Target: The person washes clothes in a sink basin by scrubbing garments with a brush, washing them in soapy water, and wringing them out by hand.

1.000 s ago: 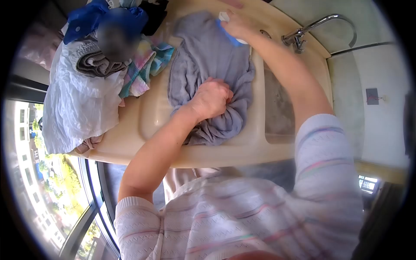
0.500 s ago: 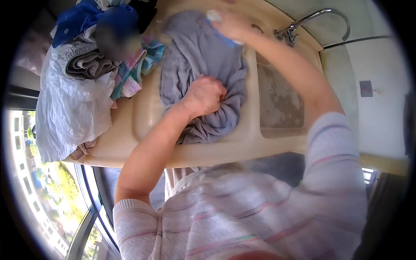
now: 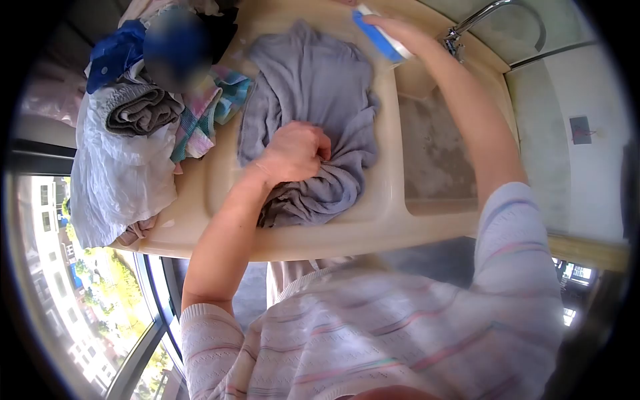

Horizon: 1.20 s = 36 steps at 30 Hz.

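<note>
A grey cloth garment (image 3: pixel 320 73) lies spread over the washboard side of a cream sink unit (image 3: pixel 387 220), its near end bunched up. My left hand (image 3: pixel 297 152) is closed in a fist on the bunched part, gripping the fabric. Up at the far right, my right hand (image 3: pixel 399 35) holds a scrub brush (image 3: pixel 378 35) with a white back and a blue side. The brush is off the cloth, above the divider near the basin. The fingertips of the right hand are partly hidden behind the brush.
Right of the cloth is a basin (image 3: pixel 437 160) with cloudy greyish water. A chrome tap (image 3: pixel 477 20) arches at the far right corner. Heaped at left are clothes: a white garment (image 3: pixel 123 180), a blue piece (image 3: pixel 117 57) and a plaid one (image 3: pixel 197 120). A window (image 3: pixel 100 287) stands at lower left.
My right hand has lifted the brush off the cloth's far end and moved right. My left hand keeps its grip, shifted slightly toward the lower left with the cloth.
</note>
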Motion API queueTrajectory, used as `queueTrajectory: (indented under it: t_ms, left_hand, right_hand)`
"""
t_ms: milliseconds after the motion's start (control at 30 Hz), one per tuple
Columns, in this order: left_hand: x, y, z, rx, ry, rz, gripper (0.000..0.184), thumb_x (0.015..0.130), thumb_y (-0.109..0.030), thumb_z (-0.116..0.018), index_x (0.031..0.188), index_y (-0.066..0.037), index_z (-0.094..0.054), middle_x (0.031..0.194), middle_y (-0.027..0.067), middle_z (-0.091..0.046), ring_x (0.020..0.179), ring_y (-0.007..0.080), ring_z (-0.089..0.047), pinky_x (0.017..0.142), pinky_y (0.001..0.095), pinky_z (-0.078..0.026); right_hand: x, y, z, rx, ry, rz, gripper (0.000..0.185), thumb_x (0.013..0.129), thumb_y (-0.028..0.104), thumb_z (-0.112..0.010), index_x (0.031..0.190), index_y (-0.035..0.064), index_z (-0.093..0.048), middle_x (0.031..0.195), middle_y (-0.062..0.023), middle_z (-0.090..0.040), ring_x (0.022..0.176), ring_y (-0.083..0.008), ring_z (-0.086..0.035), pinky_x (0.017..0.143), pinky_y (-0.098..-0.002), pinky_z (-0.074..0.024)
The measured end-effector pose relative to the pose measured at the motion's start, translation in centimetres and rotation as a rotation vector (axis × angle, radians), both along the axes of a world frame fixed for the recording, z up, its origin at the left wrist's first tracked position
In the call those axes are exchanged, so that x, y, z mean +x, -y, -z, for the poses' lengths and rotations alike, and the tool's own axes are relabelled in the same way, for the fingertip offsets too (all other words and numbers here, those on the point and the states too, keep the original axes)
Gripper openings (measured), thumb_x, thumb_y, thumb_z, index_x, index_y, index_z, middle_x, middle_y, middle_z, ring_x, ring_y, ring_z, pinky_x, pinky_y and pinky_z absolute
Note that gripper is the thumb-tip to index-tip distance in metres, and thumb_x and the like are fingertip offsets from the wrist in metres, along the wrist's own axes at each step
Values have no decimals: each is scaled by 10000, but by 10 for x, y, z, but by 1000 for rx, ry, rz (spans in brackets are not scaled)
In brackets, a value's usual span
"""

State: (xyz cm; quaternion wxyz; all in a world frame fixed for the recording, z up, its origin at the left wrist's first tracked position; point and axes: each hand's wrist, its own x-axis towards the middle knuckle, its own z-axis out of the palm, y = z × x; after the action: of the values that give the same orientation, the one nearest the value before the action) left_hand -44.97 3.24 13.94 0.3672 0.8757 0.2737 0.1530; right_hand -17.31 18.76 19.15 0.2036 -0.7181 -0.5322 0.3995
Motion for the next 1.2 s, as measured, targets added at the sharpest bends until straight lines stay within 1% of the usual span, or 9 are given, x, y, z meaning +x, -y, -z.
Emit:
queueTrajectory:
  t_ms: [133, 233, 400, 567, 667, 767, 900, 1000, 1200]
  left_hand:
    - [-9, -9, -24, -613, 134, -156, 249, 665, -35, -575, 894, -42, -670, 702, 90, -592, 704, 145, -594, 626, 275, -460]
    - [-4, -43, -35, -194, 40, -324, 243, 742, -89, -576, 963, -26, -654, 693, 78, -598, 692, 97, -598, 609, 232, -454]
    - [31, -147, -8, 232, -214, -768, 309, 739, -193, -529, 1014, -122, -651, 965, 148, -642, 872, 299, -620, 787, 351, -489]
    - [35, -179, 2, 26, -383, -923, 339, 735, -216, -541, 1052, -140, -632, 1037, 122, -635, 1018, 291, -576, 870, 371, -459]
    - [19, -194, 0, -170, -73, -1034, 325, 742, -170, -527, 1039, -75, -618, 1032, 168, -625, 1027, 305, -573, 859, 399, -459]
    - [41, -209, 18, 221, -127, -1095, 402, 752, -174, -524, 1132, -43, -542, 1026, 197, -618, 1016, 308, -578, 842, 393, -465]
    - [66, -123, -11, 299, -138, -729, 553, 768, -340, -621, 1223, -82, -442, 1013, 214, -609, 967, 382, -567, 827, 427, -460]
    - [52, -8, -14, 412, -190, -287, 510, 735, -345, -660, 1162, -104, -522, 1173, 145, -539, 1108, 339, -478, 877, 408, -436]
    - [15, 42, 1, 428, 6, -189, 291, 694, -135, -654, 975, -64, -625, 1082, 90, -533, 1041, 275, -476, 811, 395, -432]
  right_hand:
    - [22, 8, 3, -72, -367, 0, 466, 741, 391, -691, 992, 10, -597, 790, -39, -597, 678, -119, -584, 565, -242, -470]
    - [0, 5, 26, -22, -205, -241, 477, 720, 382, -711, 997, 11, -593, 824, -40, -600, 694, -116, -578, 581, -247, -471]
    - [-18, 38, 10, -21, -208, -436, 528, 721, 353, -706, 1088, 0, -567, 847, -51, -592, 773, -120, -562, 665, -249, -460]
    - [29, 42, -9, 48, -577, -98, 517, 706, 335, -743, 1038, -20, -565, 884, -81, -604, 749, -138, -588, 630, -278, -500]
    - [63, 35, -30, 152, -700, 78, 489, 729, 331, -721, 1019, -35, -575, 800, -69, -620, 683, -158, -609, 611, -283, -502]
    - [58, 2, -18, 209, -885, 175, 207, 826, 227, -615, 923, 45, -601, 754, -63, -630, 659, -208, -614, 583, -351, -511]
    - [26, -4, 4, 333, -228, -30, 532, 761, 360, -684, 1113, -12, -540, 887, -71, -629, 715, -133, -603, 638, -281, -505]
    - [16, 7, 26, 378, 114, -198, 610, 715, 399, -689, 1139, -13, -538, 974, -141, -638, 866, -234, -623, 759, -330, -486]
    - [-73, 135, 3, 426, 512, -756, 610, 806, 326, -591, 1357, 256, -340, 973, -200, -575, 841, -376, -577, 763, -440, -474]
